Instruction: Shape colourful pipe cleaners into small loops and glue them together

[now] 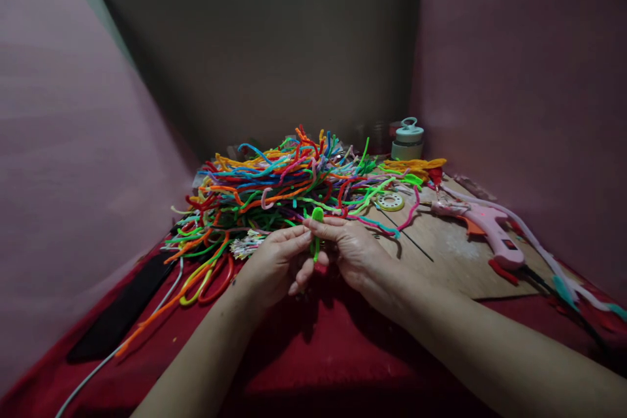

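Between my two hands, in front of the heap, is a bright green pipe cleaner (317, 214) with a rounded, looped top and a thin tail hanging below. My left hand (281, 258) pinches it from the left with thumb and forefinger. From the right, my right hand (355, 248) has its thumb and fingers closed on it too, and the fingertips of both hands meet. Part of the green piece is hidden behind the fingers. Just beyond the hands lies a big tangled heap of coloured pipe cleaners (274, 176).
A pink glue gun (482, 222) rests on a wooden board (441, 264) at the right, its black cord trailing off. On the board are a yellow ring-shaped disc (390, 201) and a thin dark rod (409, 238). A pale green lidded container (408, 138) stands behind. Red cloth (313, 366) covers the table.
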